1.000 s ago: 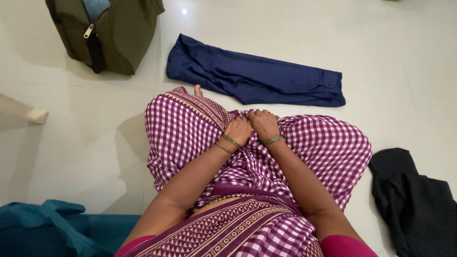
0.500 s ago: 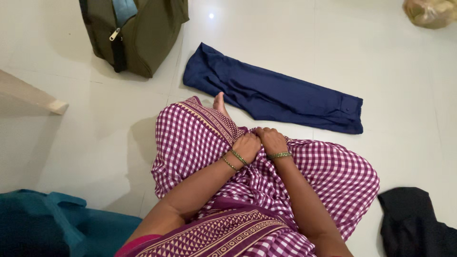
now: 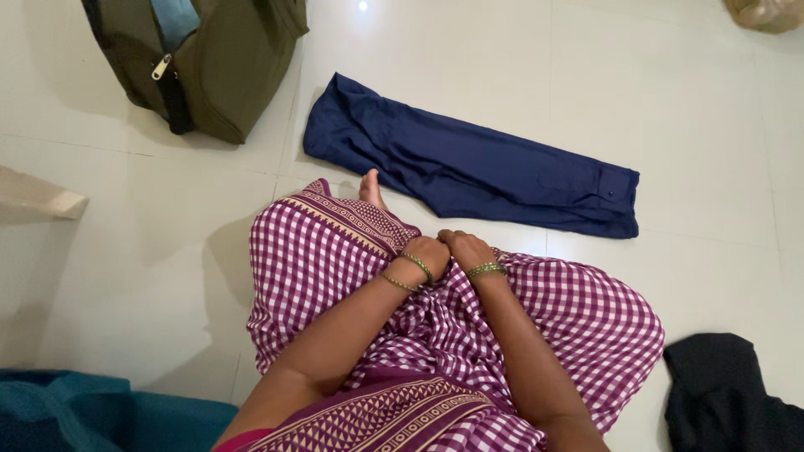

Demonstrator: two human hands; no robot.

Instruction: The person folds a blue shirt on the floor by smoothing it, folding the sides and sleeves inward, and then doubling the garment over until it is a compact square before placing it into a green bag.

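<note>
On the lap, both hands, left (image 3: 429,254) and right (image 3: 466,249), clutch checked purple cloth (image 3: 553,305); folded navy trousers (image 3: 469,167) lie beyond

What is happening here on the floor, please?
A person sits on the white tiled floor. The left hand and the right hand, both closed, grip the purple-and-white checked cloth over the lap. A folded navy blue garment lies in front, an olive green bag beyond it, and a black cloth at the right.
</note>
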